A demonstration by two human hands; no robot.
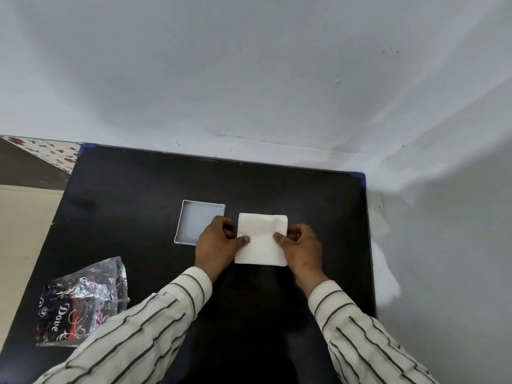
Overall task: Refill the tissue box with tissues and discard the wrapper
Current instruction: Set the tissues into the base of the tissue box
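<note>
A white stack of tissues point(261, 239) is held over the black table point(133, 217), right of centre. My left hand point(217, 242) grips its left edge, thumb on top. Gripping the right edge the same way is my right hand point(302, 245). Just left of the stack lies a shallow open white tissue box point(194, 217), its inside showing nothing, with my left hand covering its near right corner. A crumpled dark and clear plastic wrapper point(83, 303) printed "Dove" lies at the table's near left.
The table stands in a corner, with white walls point(249, 79) behind it and to its right. Beyond the table's left edge is beige floor point(19, 231) and a patterned surface point(55, 153) at the back left.
</note>
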